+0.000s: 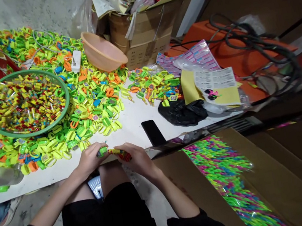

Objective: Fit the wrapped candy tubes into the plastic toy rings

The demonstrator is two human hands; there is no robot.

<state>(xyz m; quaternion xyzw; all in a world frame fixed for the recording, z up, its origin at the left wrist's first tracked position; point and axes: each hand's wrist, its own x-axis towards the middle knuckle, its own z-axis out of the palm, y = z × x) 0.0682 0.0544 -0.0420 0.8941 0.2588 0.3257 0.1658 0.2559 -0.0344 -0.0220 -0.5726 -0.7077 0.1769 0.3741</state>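
Observation:
At the table's front edge my left hand (90, 161) is closed on a small green toy watch (102, 151). Close by on its right, my right hand (138, 159) is closed round several small yellow-and-red tubes (123, 155). One tube points toward the watch; whether the two touch I cannot tell. Bright toy watches (101, 111) in yellow, green, orange and blue lie heaped across the table beyond my hands. In a green basket (68, 98) at the left are many more yellow-capped clear tubes with coloured contents.
A black phone (153, 132) lies right of my hands, near a black plastic bag (181, 113). Behind stand a peach bowl (104, 53) and a filled carton (149, 32). At lower right an open cardboard box (192, 187) holds bright bagged pieces. A lidded jar (7, 173) stands left.

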